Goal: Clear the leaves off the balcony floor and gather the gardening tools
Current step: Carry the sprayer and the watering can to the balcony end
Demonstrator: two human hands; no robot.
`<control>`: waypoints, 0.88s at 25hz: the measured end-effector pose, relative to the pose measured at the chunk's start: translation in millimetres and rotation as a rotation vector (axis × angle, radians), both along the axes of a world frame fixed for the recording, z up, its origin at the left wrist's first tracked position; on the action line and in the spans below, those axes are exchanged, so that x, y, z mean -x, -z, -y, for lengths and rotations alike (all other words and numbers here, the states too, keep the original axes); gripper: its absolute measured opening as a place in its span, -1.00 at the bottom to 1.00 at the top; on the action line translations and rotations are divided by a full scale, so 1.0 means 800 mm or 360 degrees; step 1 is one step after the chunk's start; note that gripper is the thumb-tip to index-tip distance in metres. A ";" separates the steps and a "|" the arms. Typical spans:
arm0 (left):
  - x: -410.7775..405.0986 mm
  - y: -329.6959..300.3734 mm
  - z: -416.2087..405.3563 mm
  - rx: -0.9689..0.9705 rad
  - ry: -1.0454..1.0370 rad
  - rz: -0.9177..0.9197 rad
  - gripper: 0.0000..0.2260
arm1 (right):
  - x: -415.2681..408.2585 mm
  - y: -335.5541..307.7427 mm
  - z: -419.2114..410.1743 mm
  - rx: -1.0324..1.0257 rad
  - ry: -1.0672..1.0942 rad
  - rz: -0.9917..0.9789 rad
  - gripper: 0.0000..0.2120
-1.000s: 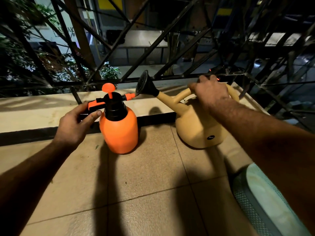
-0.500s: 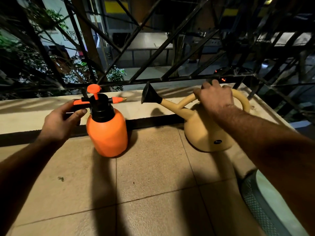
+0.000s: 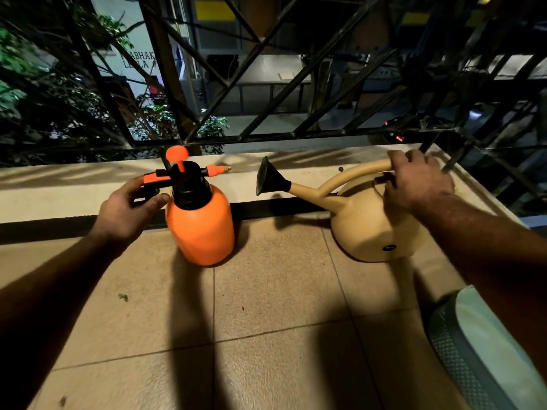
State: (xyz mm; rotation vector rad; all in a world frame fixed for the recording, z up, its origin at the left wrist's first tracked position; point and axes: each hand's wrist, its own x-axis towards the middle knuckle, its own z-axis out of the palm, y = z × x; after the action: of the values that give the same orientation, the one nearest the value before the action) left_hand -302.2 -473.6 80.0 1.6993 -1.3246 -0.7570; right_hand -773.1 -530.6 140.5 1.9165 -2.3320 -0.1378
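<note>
Two tools in hand-reach, both standing on the tiled balcony floor (image 3: 281, 306) right by the low ledge (image 3: 74, 190) under the metal railing (image 3: 266, 137). Orange pressure sprayer (image 3: 199, 223) sits left-centre, upright; beige watering can (image 3: 373, 229) sits to its right, spout w/ black rose pointing left toward the sprayer, the two near but not touching.

Left hand (image 3: 128, 210) is at the sprayer's trigger handle: fingers curl loosely around the black/orange grip, thumb tip just touching the black collar, so a partial wrap, not a firm clench. Right hand (image 3: 417, 182) is closed over the top of the can's arched handle, fingers wrapped round it.

Step in hand, by my read: the gather-tools part, both hands taking hold, one tool each. Both bottoms look to be on the tiles, so nothing lifted yet.

Leaves: only a few small dark bits (image 3: 122, 297) on the tiles near the left forearm & lower left; floor looks mostly swept, so that half seems near done.

Next move prob calls for: tighten the left grip w/o squeezing the trigger, then lift both straight up, keeping the can level in case there's water inside (can't tell if full). Spout needs to clear the sprayer nozzle when swinging away. Pale cushioned thing (image 3: 473, 350) at lower right, can't tell what it is.
</note>
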 end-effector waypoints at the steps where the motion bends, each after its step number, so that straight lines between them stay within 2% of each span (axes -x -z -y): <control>1: -0.003 0.001 -0.001 -0.0020 -0.0005 0.0022 -0.64 | 0.005 0.000 -0.002 0.0018 0.0013 0.0063 -0.27; 5: -0.003 0.000 -0.004 -0.0023 0.0035 0.0071 -0.62 | 0.007 -0.007 -0.002 0.0111 -0.0072 -0.0017 -0.52; 8: -0.013 0.000 -0.007 -0.0029 0.0038 0.0030 -0.61 | 0.005 -0.006 0.002 0.0157 -0.0096 -0.0053 -0.59; 19: -0.030 0.009 -0.015 -0.0037 -0.0025 0.0092 -0.61 | 0.014 -0.007 0.010 0.0125 -0.0231 0.0005 -0.53; 22: -0.032 0.011 -0.015 -0.0065 -0.0065 0.0087 -0.58 | 0.007 -0.010 0.007 0.0060 -0.0259 -0.0089 -0.48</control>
State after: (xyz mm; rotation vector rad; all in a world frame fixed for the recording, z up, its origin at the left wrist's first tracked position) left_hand -276.6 -461.4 71.2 1.7853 -1.3156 -0.7232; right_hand -778.7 -536.5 148.8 2.0457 -2.1179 -0.1295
